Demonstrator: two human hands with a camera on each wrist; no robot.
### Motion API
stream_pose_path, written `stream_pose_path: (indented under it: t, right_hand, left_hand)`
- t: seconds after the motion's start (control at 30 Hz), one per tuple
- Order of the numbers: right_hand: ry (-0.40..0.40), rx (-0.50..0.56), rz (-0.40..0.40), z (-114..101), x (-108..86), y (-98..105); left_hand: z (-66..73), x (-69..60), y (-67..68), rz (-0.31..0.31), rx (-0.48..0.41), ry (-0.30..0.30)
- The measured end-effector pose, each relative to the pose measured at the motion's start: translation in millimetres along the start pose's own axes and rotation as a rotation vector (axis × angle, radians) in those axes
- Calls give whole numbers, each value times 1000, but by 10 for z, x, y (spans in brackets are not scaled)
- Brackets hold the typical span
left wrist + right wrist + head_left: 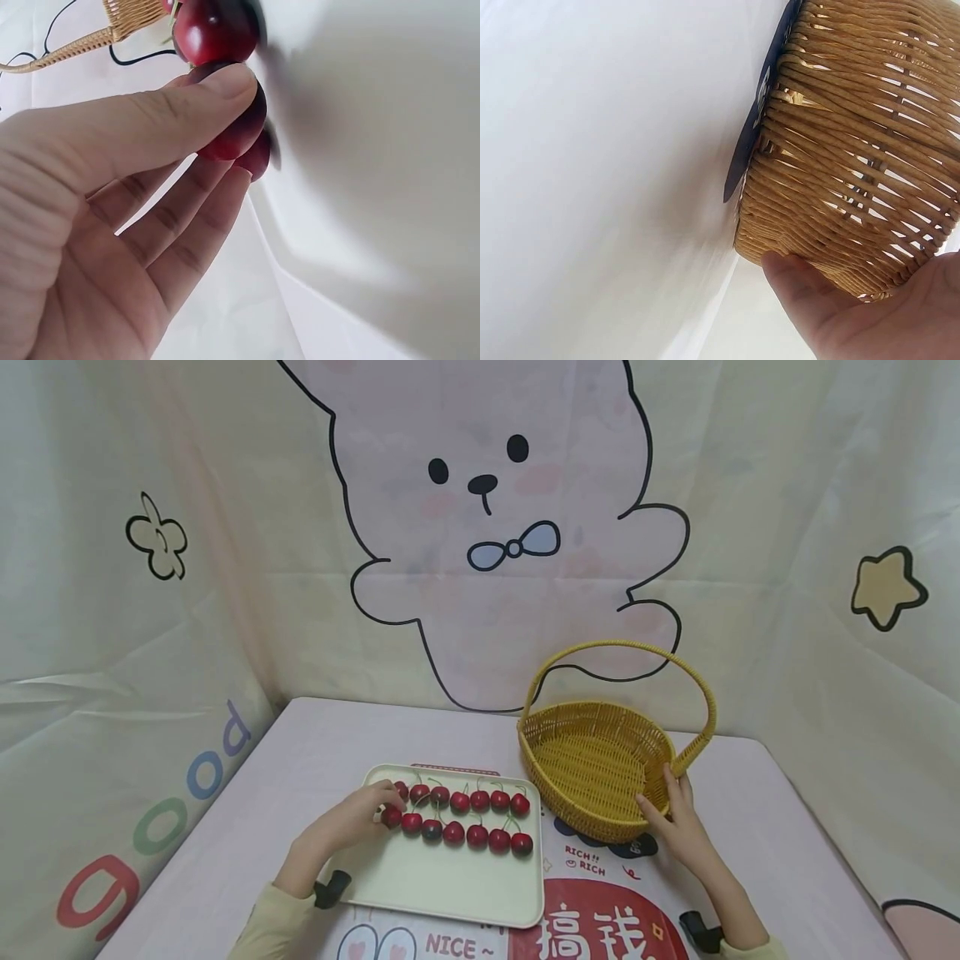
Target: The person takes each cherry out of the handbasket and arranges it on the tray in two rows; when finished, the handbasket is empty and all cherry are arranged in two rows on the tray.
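My left hand (341,827) is over the left side of a cream tray (442,893), on which cherries lie in two rows. Between thumb and fingertips it pinches the cherry (244,124) at the left end of the nearer row. Other dark red cherries (477,836) with thin green stems continue to the right. At the right, my right hand (684,831) holds the near right rim of a yellow woven basket (588,768), close to the foot of its tall handle. In the right wrist view, a digit lies against the outside of the basket wall (855,150).
The basket stands behind and right of the tray, its arched handle (622,645) rising high. Under them is a white table (757,827) with a printed mat (600,918). Fabric walls (750,527) with cartoon drawings enclose the back and sides.
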State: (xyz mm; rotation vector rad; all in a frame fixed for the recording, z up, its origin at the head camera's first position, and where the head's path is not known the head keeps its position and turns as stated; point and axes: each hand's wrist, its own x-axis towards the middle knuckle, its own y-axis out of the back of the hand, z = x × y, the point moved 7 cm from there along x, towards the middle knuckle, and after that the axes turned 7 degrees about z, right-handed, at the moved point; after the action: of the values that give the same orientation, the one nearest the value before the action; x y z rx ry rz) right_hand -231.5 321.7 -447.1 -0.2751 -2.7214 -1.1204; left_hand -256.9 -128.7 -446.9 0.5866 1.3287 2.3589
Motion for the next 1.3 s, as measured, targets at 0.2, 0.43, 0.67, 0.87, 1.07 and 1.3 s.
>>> stream_pose_path:
  t: [0.2,0.43,0.67,0.87,1.07,1.3]
  right_hand:
    - [-5,3,-7,1,8,-5]
    - [0,9,-9,11,16,-8]
    - [3,11,-5,23,18,-5]
    - [0,15,-5,28,39,-6]
    - [12,7,-3,56,63,-2]
    - [39,-29,-1,66,46,31]
  left_hand:
    - [-28,1,-46,-14,-1,14]
    - [-34,-11,-60,-11,-12,34]
    - [3,-15,-38,-2,-5,14]
    - [0,-1,-21,-7,-5,25]
    - [3,15,-2,-11,-5,-2]
    - [-8,31,9,-18,-7,-21]
